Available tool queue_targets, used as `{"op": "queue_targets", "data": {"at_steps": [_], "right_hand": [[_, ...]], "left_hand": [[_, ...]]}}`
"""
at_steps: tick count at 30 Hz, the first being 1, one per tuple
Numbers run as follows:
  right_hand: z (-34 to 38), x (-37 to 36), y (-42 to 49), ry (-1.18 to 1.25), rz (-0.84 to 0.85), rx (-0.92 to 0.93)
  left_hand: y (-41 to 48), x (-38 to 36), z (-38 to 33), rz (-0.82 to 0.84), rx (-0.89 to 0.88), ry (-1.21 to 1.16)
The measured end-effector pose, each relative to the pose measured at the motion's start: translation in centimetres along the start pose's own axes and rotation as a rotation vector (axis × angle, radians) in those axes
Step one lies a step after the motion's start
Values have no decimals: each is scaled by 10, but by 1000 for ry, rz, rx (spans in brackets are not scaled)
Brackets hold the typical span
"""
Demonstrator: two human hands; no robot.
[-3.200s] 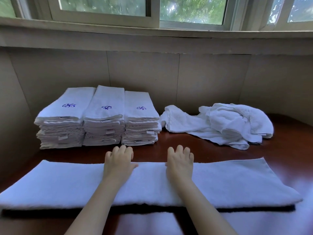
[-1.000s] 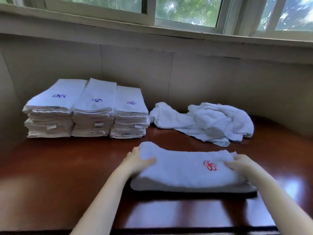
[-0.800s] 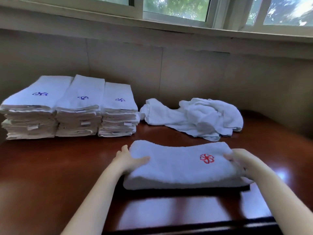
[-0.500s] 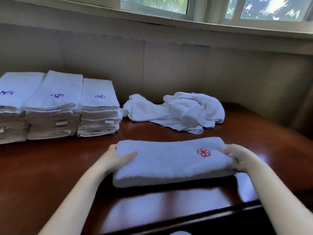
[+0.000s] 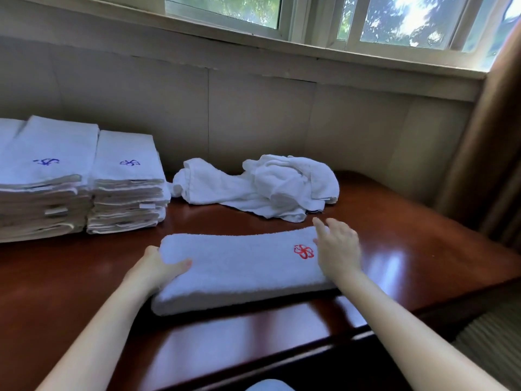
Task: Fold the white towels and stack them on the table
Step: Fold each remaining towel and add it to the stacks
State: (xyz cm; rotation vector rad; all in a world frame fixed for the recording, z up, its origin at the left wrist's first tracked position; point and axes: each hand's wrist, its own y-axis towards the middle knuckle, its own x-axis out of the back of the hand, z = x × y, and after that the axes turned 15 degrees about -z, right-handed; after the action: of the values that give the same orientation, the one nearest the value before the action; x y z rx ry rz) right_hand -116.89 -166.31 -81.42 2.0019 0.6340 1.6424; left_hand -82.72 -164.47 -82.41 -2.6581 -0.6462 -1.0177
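The left hand (image 5: 158,268) has its fingers closed on the left end of a folded white terry towel (image 5: 239,266): the thumb lies across the top, and the rest are hidden round the end. The right hand (image 5: 337,246) is over the towel's right end with its fingers (image 5: 320,227) stretched out straight and spread, gripping nothing. It is a little blurred, and I cannot tell whether the palm actually presses the cloth.

Just left of that hand, a red embroidered emblem (image 5: 304,251) faces up. The towel lies flat, its long side running left to right, on a dark polished wooden surface (image 5: 408,249) and close to the front edge.

Beyond the right fingertips, apart from them, a loose heap of white towels (image 5: 262,184) sits crumpled near the wall. Just beside its left end stand stacks of folded white towels (image 5: 128,182), set side by side against each other. Each top towel that shows whole bears a blue embroidered emblem (image 5: 129,162). The stacks run off the left of the view.

Behind everything rises a beige panelled wall (image 5: 253,114) under a window (image 5: 394,21) with leaves showing through it. A brown curtain (image 5: 490,142) hangs at the right.
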Motion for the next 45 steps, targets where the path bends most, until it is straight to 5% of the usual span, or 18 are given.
{"op": "queue_targets", "data": {"at_steps": [2, 5, 8, 11, 13, 16, 19, 21, 26, 32, 35, 38, 41, 45], "right_hand": [[12, -2, 2, 228, 193, 149], [20, -9, 2, 418, 560, 61], [10, -16, 10, 354, 556, 4], [5, -15, 15, 248, 499, -96], [13, -8, 11, 233, 498, -127], [30, 10, 10, 129, 499, -81], [44, 31, 22, 93, 531, 88], [49, 35, 25, 207, 457, 106], [56, 19, 5, 318, 473, 16], [76, 43, -10, 280, 551, -11], [76, 63, -7, 450, 672, -7], [88, 63, -10, 552, 575, -97], [105, 48, -11, 834, 493, -362], [113, 43, 1, 1302, 611, -648]], "left_hand": [[-3, -2, 0, -6, -12, -2], [-12, 7, -2, 60, -7, -96], [-29, 19, -2, 358, 17, -345], [-45, 19, -6, 390, -2, -450], [-45, 18, -11, 259, -5, -577], [-27, 24, -14, -189, -37, -692], [-18, 31, -13, -327, 45, -487], [-32, 26, -14, -237, 127, -364], [-95, -16, -29, 239, 106, -599], [-86, -27, -44, 261, 82, -842], [-72, -12, -44, 178, 143, -881], [-58, 0, -34, 157, 166, -682], [-53, 7, -24, 169, 56, -420], [-49, 6, -17, 245, -86, -322]]}}
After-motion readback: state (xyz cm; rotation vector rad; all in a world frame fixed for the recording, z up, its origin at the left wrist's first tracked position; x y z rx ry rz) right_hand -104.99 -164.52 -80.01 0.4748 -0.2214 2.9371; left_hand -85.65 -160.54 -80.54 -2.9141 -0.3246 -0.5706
